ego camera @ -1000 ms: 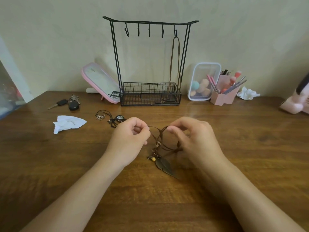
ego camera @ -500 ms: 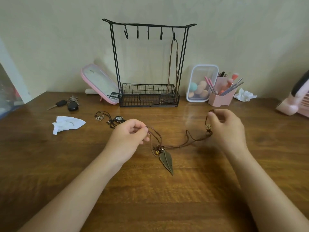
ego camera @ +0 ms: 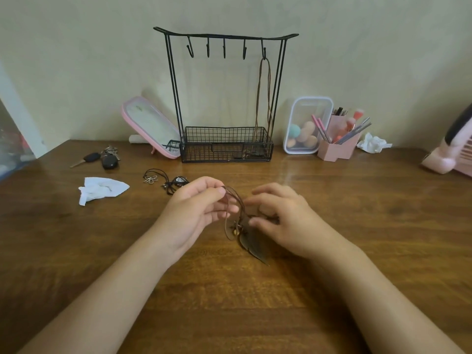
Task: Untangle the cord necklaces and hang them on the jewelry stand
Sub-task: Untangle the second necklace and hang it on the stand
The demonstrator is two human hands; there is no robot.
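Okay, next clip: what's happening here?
A person is working on a brown cord necklace with a leaf pendant over the table. The left hand pinches its cord loops. The right hand is at the cord by the beads, too blurred to tell if it pinches. One hanging necklace is already on the rightmost hook of the jewelry stand, and a black tangle of necklaces lies untouched.

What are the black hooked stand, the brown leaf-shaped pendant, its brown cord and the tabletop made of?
The black hooked stand looks like thin metal wire with matte black coating, given its mesh basket. The brown leaf-shaped pendant is probably dull bronze-toned metal, though blurred. The brown cord seems leather or waxed cotton: thin, smooth. The tabletop is wood or veneer, glossy with grain.
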